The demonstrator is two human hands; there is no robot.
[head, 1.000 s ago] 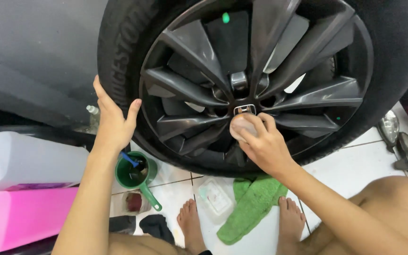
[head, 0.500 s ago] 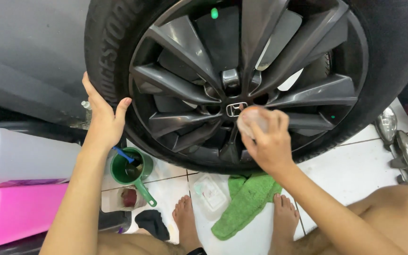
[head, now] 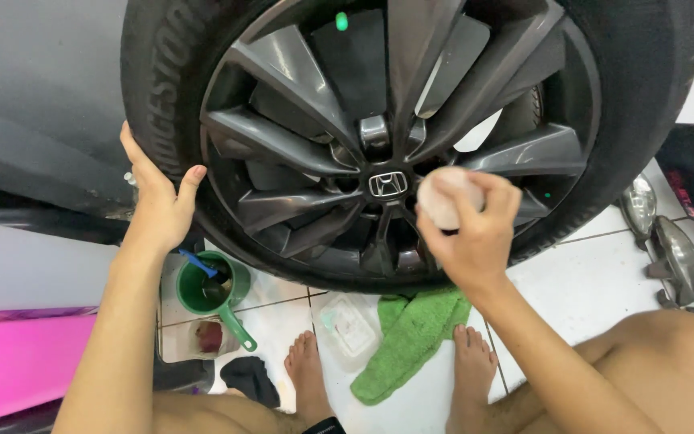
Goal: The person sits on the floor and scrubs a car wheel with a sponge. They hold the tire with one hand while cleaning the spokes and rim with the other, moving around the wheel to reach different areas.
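The right hand [head: 471, 233] has its fingers curled round a pale round sponge pad [head: 443, 195], pressed against a spoke of the dark alloy wheel [head: 387, 137] just right of the hub. The left hand [head: 158, 201] lies open and flat on the tyre [head: 162, 72], holding nothing. Below on the tiled floor [head: 596, 281] lie a green cloth [head: 411, 337] and a green cup [head: 206, 285].

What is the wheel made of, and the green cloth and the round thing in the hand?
Wheel: looks like dark grey metal, smooth with a dull sheen. Green cloth: soft fuzzy fabric, probably microfibre. Round pad in the right hand: pale, matte, likely foam or sponge.
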